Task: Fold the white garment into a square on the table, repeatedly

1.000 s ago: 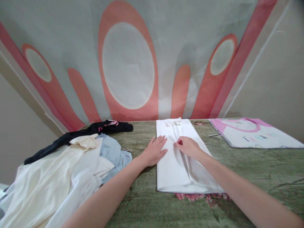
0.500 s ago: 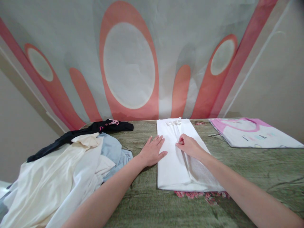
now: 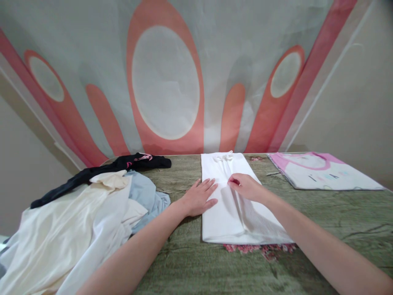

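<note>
A white garment lies folded into a long rectangle on the table, with a small tie or bow at its far end. A crease or folded edge runs lengthwise down its middle, and a finely ribbed part shows on its right side. My left hand rests flat across the garment's left edge, fingers spread. Thumb and fingertips of my right hand are pinched together at the middle fold. My right forearm passes over the garment's near right corner and hides part of it.
On the left is a loose heap of clothes: a cream satiny piece, a light blue one and a black one. A folded white-and-pink shirt lies at the right. A patterned backdrop rises behind the wood-look table.
My left hand has slid slightly further onto the white garment. My right hand stays pinched at the fold with little movement. The whole view has shifted a little.
</note>
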### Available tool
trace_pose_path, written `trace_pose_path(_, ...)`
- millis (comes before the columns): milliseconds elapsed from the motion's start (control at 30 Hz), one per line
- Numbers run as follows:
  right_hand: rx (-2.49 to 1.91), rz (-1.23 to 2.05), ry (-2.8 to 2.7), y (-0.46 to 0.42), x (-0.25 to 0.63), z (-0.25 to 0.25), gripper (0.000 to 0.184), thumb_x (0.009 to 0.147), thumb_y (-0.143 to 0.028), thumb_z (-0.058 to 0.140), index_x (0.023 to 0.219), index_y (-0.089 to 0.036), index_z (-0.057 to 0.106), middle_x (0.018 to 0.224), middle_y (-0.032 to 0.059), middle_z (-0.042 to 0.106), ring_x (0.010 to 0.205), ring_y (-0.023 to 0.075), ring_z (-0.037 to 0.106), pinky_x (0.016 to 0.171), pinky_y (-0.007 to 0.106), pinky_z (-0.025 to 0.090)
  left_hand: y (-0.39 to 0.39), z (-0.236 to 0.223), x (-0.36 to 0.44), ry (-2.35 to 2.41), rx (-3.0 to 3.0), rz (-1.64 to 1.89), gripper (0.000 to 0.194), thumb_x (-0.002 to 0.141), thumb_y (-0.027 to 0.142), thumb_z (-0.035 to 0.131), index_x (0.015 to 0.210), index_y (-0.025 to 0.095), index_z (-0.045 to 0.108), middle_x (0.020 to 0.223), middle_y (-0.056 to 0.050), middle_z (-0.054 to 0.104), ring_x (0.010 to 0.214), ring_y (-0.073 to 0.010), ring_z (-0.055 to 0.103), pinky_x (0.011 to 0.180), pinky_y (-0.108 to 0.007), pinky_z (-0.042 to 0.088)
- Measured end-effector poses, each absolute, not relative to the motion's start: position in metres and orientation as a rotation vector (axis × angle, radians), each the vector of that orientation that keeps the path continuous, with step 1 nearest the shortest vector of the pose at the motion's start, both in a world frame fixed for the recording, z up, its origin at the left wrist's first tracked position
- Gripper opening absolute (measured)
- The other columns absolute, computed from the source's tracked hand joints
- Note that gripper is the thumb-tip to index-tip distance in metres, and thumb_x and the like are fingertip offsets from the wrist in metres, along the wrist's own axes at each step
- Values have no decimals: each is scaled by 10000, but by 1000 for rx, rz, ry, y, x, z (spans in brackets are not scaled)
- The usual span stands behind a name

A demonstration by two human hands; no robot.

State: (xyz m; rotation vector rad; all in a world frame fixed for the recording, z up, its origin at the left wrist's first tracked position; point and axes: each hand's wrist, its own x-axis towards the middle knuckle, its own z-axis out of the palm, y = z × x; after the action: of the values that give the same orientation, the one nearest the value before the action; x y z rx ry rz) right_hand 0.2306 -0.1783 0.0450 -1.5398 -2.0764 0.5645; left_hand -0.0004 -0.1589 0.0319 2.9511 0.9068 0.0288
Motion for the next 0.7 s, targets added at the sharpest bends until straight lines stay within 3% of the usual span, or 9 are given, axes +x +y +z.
trace_pose_path(133, -1657, 790, -2092, -206, 233, 45, 123, 786, -285, 513, 758, -179, 568, 648, 5, 612, 578, 135, 530, 529, 230, 359, -160, 32, -1, 918, 2952, 46, 558, 932, 502, 198, 1400, 199, 223, 1485, -79, 143, 1357, -226, 135, 1076, -430, 118)
trace_pose_path(400, -1761, 844, -2141, -261, 225, 45, 104, 734, -284, 574, 705, -189, 544, 615, -12, 587, 551, 124, 496, 515, 227, 330, -182, 40, 13, 739, 2963, 43, 505, 942, 453, 206, 1390, 226, 250, 1474, -57, 203, 1345, -215, 187, 1081, -426, 107)
trace_pose_path(700, -1514, 826, -2253, -262, 247, 65, 119, 815, -206, 467, 803, -183, 583, 748, 9, 611, 659, 133, 541, 619, 239, 412, -211, 43, 26, 611, 2933, -12, 542, 925, 512, 209, 1405, 262, 212, 1481, -45, 175, 1351, -255, 156, 1068, -479, 126)
